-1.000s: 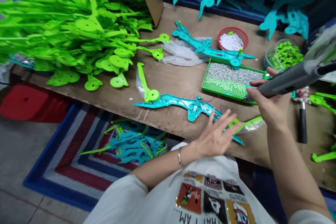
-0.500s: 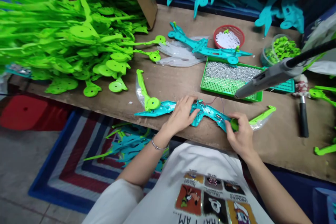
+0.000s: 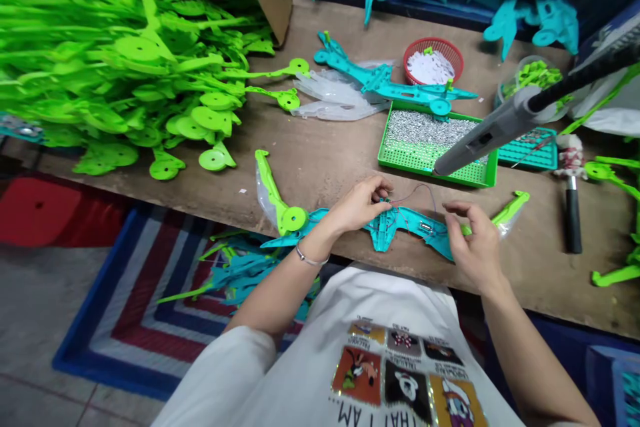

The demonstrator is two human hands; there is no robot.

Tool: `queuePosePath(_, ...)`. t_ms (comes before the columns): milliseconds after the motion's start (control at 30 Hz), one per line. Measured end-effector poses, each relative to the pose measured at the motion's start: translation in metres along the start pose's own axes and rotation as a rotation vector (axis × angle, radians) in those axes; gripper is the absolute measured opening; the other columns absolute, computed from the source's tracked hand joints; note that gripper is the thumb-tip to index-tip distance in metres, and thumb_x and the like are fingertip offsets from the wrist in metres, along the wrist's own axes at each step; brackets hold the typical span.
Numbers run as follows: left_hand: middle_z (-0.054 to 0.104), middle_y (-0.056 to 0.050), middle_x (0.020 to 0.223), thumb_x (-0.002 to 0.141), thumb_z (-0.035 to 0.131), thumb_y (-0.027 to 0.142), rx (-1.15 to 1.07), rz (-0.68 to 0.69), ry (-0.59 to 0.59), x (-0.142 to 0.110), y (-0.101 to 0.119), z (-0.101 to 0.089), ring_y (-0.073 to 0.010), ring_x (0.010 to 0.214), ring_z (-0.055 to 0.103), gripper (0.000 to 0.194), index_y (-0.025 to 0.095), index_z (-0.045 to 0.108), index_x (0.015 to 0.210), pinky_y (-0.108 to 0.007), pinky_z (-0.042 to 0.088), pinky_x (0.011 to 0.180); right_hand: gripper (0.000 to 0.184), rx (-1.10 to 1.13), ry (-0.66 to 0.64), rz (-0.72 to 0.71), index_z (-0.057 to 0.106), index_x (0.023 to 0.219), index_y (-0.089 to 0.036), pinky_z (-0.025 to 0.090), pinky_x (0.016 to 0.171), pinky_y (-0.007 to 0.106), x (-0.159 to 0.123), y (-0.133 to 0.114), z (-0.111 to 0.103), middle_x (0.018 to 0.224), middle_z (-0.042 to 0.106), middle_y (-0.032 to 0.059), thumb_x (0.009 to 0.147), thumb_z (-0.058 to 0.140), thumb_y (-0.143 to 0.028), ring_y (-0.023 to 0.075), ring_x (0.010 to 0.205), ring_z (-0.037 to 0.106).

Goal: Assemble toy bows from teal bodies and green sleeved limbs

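A toy bow half-shell (image 3: 385,230), turquoise with thin wires inside, lies near the table's front edge. Green limbs (image 3: 270,187) with clear plastic blades stick up at both ends. My left hand (image 3: 360,203) is closed at the bow's middle, its fingertips pinched by a small part where the wires start; what they grip is hidden. At the bow's right end, my right hand (image 3: 475,240) is curled, thumb and fingers close together over the shell, and I cannot make out what is between them. A loose wire (image 3: 425,187) loops up between the hands.
A grey electric screwdriver (image 3: 475,133) hangs over a green tray (image 3: 490,173) of screws. Behind are another turquoise shell (image 3: 380,83), a red basket (image 3: 457,70) and a tub of green pieces (image 3: 530,83). Green limbs (image 3: 135,80) are piled left; a black-handled tool (image 3: 573,220) lies right.
My right hand let go of the screwdriver, which now hangs free, and came down to the bow's right end. My left hand moved left to the bow's middle, and its fingers closed.
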State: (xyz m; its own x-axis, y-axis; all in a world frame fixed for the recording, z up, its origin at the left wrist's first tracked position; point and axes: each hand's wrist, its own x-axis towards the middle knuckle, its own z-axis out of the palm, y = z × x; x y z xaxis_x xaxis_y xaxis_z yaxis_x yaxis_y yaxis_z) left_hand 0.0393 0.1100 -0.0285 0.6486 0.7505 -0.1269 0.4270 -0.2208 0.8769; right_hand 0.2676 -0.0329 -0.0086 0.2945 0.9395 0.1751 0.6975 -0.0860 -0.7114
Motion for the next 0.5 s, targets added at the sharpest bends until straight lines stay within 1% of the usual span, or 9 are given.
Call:
queuePosePath(67, 0.07, -0.004, 0.097, 0.085, 0.071, 0.015, -0.023, 0.039, 0.041, -0.004, -0.001, 0.0, -0.0166, 0.09, 0.068, 0.026, 0.015, 0.067, 0.11, -0.031, 0.055, 0.083, 0.017, 0.0, 0.003, -0.026, 0.067, 0.111, -0.022, 0.057, 0.082, 0.04, 0.005, -0.007, 0.001, 0.106, 0.074, 0.0075, 0.096, 0.058, -0.025, 0.0241, 0.098, 0.071)
queuePosePath(133, 0.069, -0.005, 0.099, 0.088, 0.069, 0.015, -0.011, 0.111, 0.092, -0.009, 0.002, 0.0, -0.0161, 0.093, 0.068, 0.021, 0.016, 0.067, 0.108, -0.032, 0.055, 0.087, 0.016, 0.006, 0.004, -0.051, 0.067, 0.11, -0.022, 0.057, 0.082, 0.039, 0.007, -0.015, 0.003, 0.104, 0.074, 0.0068, 0.096, 0.059, -0.024, 0.0226, 0.094, 0.07)
queuePosePath(233, 0.067, -0.005, 0.1, 0.091, 0.067, 0.016, 0.006, 0.216, 0.154, -0.018, 0.01, -0.001, -0.0156, 0.094, 0.067, 0.015, 0.016, 0.068, 0.106, -0.03, 0.056, 0.087, 0.016, 0.014, 0.006, -0.112, 0.067, 0.11, -0.022, 0.055, 0.077, 0.036, 0.004, -0.03, 0.008, 0.099, 0.07, 0.0058, 0.095, 0.061, -0.021, 0.0201, 0.087, 0.067)
queuePosePath(300, 0.067, -0.004, 0.099, 0.093, 0.067, 0.018, -0.012, 0.248, 0.184, -0.024, 0.017, 0.0, -0.0151, 0.093, 0.067, 0.014, 0.017, 0.068, 0.108, -0.029, 0.057, 0.084, 0.021, 0.019, -0.007, -0.156, 0.066, 0.113, -0.022, 0.054, 0.073, 0.034, -0.001, -0.04, 0.014, 0.093, 0.067, 0.0046, 0.093, 0.064, -0.019, 0.0182, 0.079, 0.063)
queuePosePath(400, 0.067, -0.004, 0.099, 0.092, 0.072, 0.024, -0.062, 0.25, 0.245, -0.033, 0.027, 0.005, -0.0145, 0.092, 0.068, 0.024, 0.019, 0.068, 0.115, -0.028, 0.058, 0.083, 0.038, 0.045, -0.068, -0.201, 0.062, 0.128, -0.021, 0.054, 0.068, 0.033, -0.009, -0.05, 0.028, 0.089, 0.063, 0.0039, 0.091, 0.067, -0.02, 0.017, 0.073, 0.06)
queuePosePath(467, 0.067, -0.004, 0.099, 0.09, 0.077, 0.028, -0.115, 0.236, 0.268, -0.04, 0.03, 0.01, -0.0147, 0.09, 0.068, 0.033, 0.02, 0.066, 0.12, -0.028, 0.058, 0.084, 0.046, 0.047, -0.094, -0.231, 0.058, 0.137, -0.021, 0.056, 0.068, 0.034, -0.014, -0.052, 0.04, 0.092, 0.064, 0.0054, 0.092, 0.066, -0.021, 0.0182, 0.075, 0.062)
queuePosePath(500, 0.067, -0.004, 0.099, 0.088, 0.078, 0.029, -0.147, 0.229, 0.267, -0.045, 0.03, 0.012, -0.0149, 0.09, 0.069, 0.037, 0.02, 0.065, 0.122, -0.029, 0.058, 0.084, 0.047, 0.035, -0.09, -0.249, 0.057, 0.139, -0.022, 0.057, 0.069, 0.034, -0.017, -0.052, 0.045, 0.094, 0.064, 0.0061, 0.093, 0.064, -0.02, 0.0189, 0.078, 0.064)
